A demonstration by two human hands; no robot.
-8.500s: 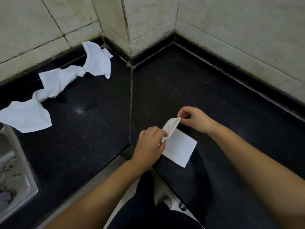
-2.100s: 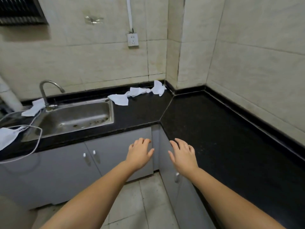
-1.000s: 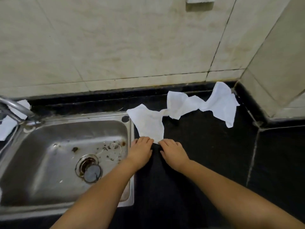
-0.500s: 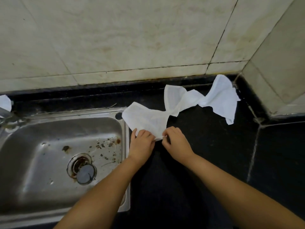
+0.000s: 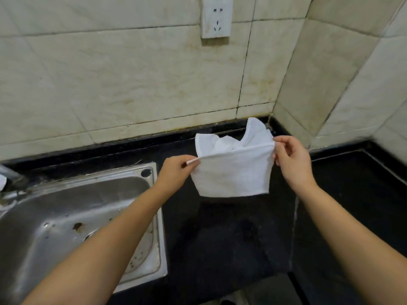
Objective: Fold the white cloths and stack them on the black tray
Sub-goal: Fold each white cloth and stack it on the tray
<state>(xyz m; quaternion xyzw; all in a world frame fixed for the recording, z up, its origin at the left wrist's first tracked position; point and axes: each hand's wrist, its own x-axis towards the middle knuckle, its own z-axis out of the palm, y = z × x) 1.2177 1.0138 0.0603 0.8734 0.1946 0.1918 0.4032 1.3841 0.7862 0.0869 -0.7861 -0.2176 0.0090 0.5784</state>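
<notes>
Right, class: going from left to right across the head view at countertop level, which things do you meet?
Steel sink → left hand → white cloth stretched between the hands → right hand → bare black countertop.

You have in view: two hands, left hand (image 5: 174, 172) and right hand (image 5: 291, 160). White cloths: one held (image 5: 232, 172), at least one more behind it (image 5: 253, 133), exact count unclear. One steel sink (image 5: 55, 216). One wall socket (image 5: 217, 17). One black counter (image 5: 231, 238).
</notes>
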